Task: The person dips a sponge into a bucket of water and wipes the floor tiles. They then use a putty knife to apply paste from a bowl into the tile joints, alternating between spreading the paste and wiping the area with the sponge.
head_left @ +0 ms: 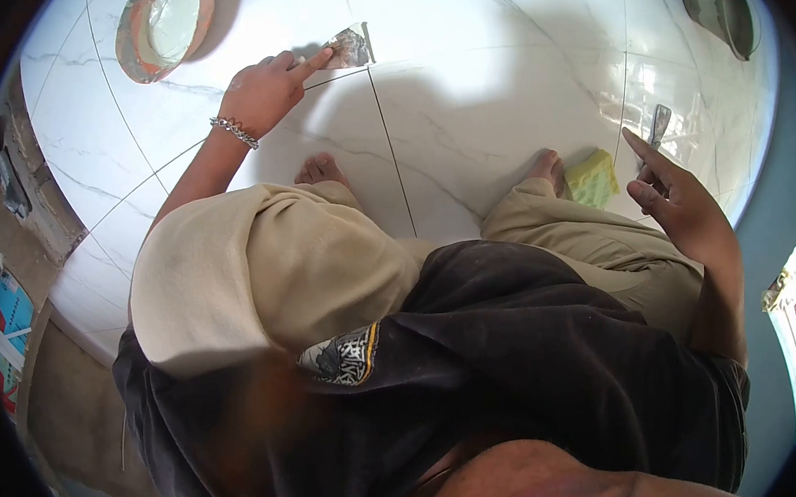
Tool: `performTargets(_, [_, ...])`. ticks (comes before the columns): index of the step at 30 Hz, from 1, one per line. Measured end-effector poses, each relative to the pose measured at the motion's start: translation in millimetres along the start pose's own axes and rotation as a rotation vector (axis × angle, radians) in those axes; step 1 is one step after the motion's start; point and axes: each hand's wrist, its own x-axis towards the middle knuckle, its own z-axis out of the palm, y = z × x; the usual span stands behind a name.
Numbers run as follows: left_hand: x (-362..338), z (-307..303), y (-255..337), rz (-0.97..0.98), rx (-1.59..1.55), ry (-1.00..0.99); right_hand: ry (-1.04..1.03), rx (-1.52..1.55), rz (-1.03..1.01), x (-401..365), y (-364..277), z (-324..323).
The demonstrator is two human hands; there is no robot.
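Observation:
My left hand (263,94) grips a small putty knife (349,47), its index finger stretched along the blade. The grey-smeared blade rests on the white marble floor tile (462,105) at a joint line. My right hand (676,201) hovers at the right with its fingers apart and holds nothing. Its index fingertip is close to a small metal tool (660,123) that lies on the tile. A yellow sponge (593,179) sits on the floor beside my right foot (547,168). I am squatting, with my knees in beige trousers between the two hands.
A round orange bowl (166,29) with pale paste stands at the far left. A grey bucket (720,0) lies on its side at the far right. Bare unfinished floor (72,401) and rubble border the tiles on the left; a blue wall runs along the right.

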Motion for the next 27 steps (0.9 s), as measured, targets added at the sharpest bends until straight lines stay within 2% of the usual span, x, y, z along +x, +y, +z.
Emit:
performTargets(3, [-5.1, 12.3, -10.8, -0.015, -0.017, 0.042, -0.011, 0.022, 0.007, 0.9, -3.0, -0.6])
performTargets(5, [-12.9, 8.1, -28.6, -0.101, -0.992, 0.033, 0.009, -0.002, 0.003, 1.0, -1.3, -2.4])
performTargets(6, [-17.0, 3.3, -40.2, -0.116, -0.969, 0.049, 0.016, -0.001, -0.028, 2.5, -1.3, -2.4])
performTargets(8, [-25.8, -14.9, -51.5, -0.232, -2.080, -0.055, 0.017, 0.058, -0.017, 1.1, 2.2, -1.5])
performTargets(9, [-29.8, -24.0, -50.7, -0.207, -2.118, -0.018, 0.008, 0.070, -0.049, 2.3, 6.3, -2.2])
performTargets(10, [-34.9, -33.4, -53.0, -0.204, -2.106, -0.002, 0.015, 0.070, -0.065, 2.1, 3.8, -2.6])
performTargets(12, [-44.6, -51.8, -61.3, -0.345, -1.929, 0.052, -0.007, 0.036, -0.028, 0.2, -3.5, -4.3])
performTargets(13, [-52.2, -59.6, -75.2, -0.373, -1.706, 0.108, 0.002, 0.029, -0.037, -0.1, -4.4, -3.5])
performTargets(14, [-59.9, -75.7, -88.6, -0.473, -1.236, 0.155, 0.003, 0.027, -0.045, -0.2, -5.7, -2.5])
performTargets(16, [-69.6, -76.5, -129.8, -0.375, -0.463, 0.436, 0.012, 0.022, -0.032, -0.3, -6.7, -1.4])
performTargets(18, [-72.5, -92.1, -157.3, -0.780, -0.263, 0.186, 0.012, 0.015, -0.030, -0.5, -7.9, -1.8])
performTargets(20, [-60.7, -102.0, -160.7, -0.822, -0.288, 0.179, 0.020, 0.017, -0.023, -0.9, -7.9, -1.1])
performTargets(22, [-44.2, -109.7, -156.8, -0.908, -0.567, -0.036, 0.026, 0.018, -0.013, -1.1, -8.3, -0.3])
performTargets(23, [-37.5, -107.8, -158.7, -0.905, -0.567, -0.037, 0.026, 0.020, -0.010, -1.8, -10.8, -0.2])
performTargets(25, [-18.4, -96.9, -169.9, -0.855, -0.564, -0.126, 0.016, 0.015, 0.001, -3.8, -17.1, -1.5])
performTargets(26, [-10.5, -76.7, -193.1, -0.852, -0.566, -0.124, 0.020, 0.014, 0.003, -4.1, -17.3, -1.6])
performTargets(27, [-5.4, -44.6, -228.1, -0.739, -0.513, -0.107, 0.024, 0.009, -0.004, -3.3, -15.4, -1.0])
